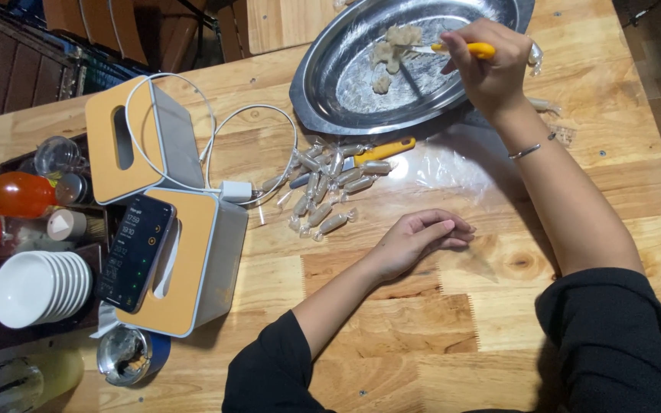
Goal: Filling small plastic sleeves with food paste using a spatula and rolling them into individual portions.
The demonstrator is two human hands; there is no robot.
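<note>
Our right hand [491, 73] pinched a yellow-handled knife [474, 50], its blade pointing nine o'clock at the dough [392, 47]; our left hand [418, 241] rested loosely curled, empty.

Pale jointed-wood table [499, 321] fills view; dark slatted wooden seating [9, 61] beyond far edge — dim there

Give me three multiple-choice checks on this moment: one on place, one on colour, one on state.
1. Where do the wrapped candies lie?
A. on the wooden table
B. in the white bowls
C. on the phone

2. What colour is the tool handle in the right hand?
A. blue
B. yellow
C. green

3. How is the left hand?
A. gripping a knife
B. lifting the tray
C. resting empty on the table

Key: 1 A, they sit below the metal tray; 2 B, yellow shows beside the fingers; 3 C, it holds nothing.
</note>
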